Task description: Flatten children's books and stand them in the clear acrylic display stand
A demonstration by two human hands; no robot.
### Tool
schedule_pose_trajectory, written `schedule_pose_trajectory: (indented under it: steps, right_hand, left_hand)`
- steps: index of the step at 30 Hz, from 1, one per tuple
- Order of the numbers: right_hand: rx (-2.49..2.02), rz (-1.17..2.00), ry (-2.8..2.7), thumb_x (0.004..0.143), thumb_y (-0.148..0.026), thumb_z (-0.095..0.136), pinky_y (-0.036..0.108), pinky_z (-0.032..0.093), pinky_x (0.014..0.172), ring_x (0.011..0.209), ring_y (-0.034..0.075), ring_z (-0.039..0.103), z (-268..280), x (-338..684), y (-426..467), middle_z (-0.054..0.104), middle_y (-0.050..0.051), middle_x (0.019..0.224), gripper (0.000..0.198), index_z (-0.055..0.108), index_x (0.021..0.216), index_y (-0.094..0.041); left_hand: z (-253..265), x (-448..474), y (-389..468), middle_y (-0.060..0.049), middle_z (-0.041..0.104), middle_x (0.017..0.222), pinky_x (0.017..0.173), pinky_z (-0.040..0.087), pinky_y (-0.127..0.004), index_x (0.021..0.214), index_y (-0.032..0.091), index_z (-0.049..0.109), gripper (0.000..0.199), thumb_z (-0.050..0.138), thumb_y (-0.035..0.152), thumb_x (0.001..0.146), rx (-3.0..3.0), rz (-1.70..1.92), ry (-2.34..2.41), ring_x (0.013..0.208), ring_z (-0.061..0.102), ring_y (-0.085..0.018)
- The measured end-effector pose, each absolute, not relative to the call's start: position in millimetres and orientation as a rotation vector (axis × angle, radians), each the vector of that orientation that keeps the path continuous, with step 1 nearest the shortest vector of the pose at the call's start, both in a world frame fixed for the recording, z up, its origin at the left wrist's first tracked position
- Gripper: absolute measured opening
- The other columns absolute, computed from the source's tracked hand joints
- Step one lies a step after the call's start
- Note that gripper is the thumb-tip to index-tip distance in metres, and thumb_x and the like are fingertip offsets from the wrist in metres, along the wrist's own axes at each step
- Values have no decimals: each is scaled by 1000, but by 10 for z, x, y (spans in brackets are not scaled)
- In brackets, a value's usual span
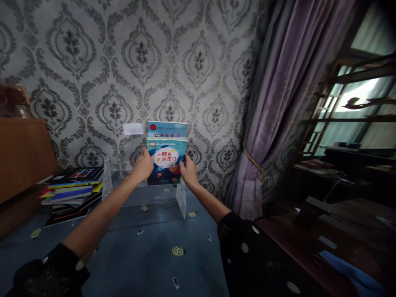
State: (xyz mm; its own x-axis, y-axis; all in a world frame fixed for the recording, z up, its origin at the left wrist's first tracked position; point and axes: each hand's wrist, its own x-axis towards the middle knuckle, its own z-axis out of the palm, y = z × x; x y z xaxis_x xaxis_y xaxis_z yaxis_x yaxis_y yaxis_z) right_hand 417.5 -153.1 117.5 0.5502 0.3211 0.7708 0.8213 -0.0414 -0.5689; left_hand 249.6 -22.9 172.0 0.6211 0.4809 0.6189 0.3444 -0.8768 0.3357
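Note:
Between my hands is an upright blue book with a white oval title patch on its cover. My left hand grips its left edge, and my right hand grips its right edge. Behind it stands a second, taller blue book with red lettering; only its top strip shows. A clear plastic rack stands on the table below and around the books. Whether the front book touches the rack's shelf, I cannot tell.
A pile of books lies left of the rack, beside a brown wooden cabinet. The table has a blue patterned cover. Patterned wallpaper rises behind, with a white switch plate or label. A purple curtain hangs at the right.

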Motion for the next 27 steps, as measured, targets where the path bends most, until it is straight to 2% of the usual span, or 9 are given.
schedule_pose_trajectory:
  steps: [5,10,13,16,19,22,27]
  right_hand:
    - [-1634,-534,-996,84,-27,48,52,46,103,114,31,61,1091,4174,-1566,68,16,123,54,54,137,-16]
    - [-1635,-485,-960,84,-32,48,58,42,109,126,35,56,922,4108,-1608,60,20,136,60,49,141,-13]
    - [-1639,-480,-922,86,-35,48,57,46,106,126,33,57,746,3914,-1724,58,20,138,61,46,143,-14]
    - [-1595,-457,-928,89,-39,48,54,50,102,122,32,60,548,3566,-1911,58,20,136,55,48,140,-16]
    - [-1588,-318,-994,92,-40,49,53,52,99,112,30,65,302,3134,-2058,67,14,123,38,59,125,-24]
    - [-1578,-37,-1067,92,-41,50,51,56,94,105,29,69,-26,2702,-2094,72,12,113,31,63,118,-28]
    - [-1652,236,-1106,91,-44,51,53,56,96,107,31,70,-593,2217,-2043,73,11,116,34,67,118,-31]
  left_hand:
    - [1670,2471,-224,-27,64,122,92,51,-42,131,6,39,36,40,22,99,2641,982,699,113,67,-34]
    - [1387,2309,-185,-28,53,139,107,44,-44,143,3,30,53,45,20,95,2629,1132,486,130,55,-32]
    - [1116,1970,-166,-22,52,142,109,43,-43,146,8,31,54,44,20,95,2654,1194,344,130,53,-28]
    - [864,1494,-67,-14,60,130,108,44,-40,139,14,43,44,41,19,95,2700,1208,326,124,56,-24]
    - [690,1053,242,-12,65,117,105,44,-39,125,16,53,33,37,20,96,2687,1297,501,116,60,-24]
    - [610,800,738,-14,65,113,100,46,-39,120,16,54,31,37,22,96,2581,1328,901,111,60,-26]
    - [584,878,1507,-27,58,128,106,38,-46,129,1,50,43,43,26,94,2704,966,1333,126,51,-34]
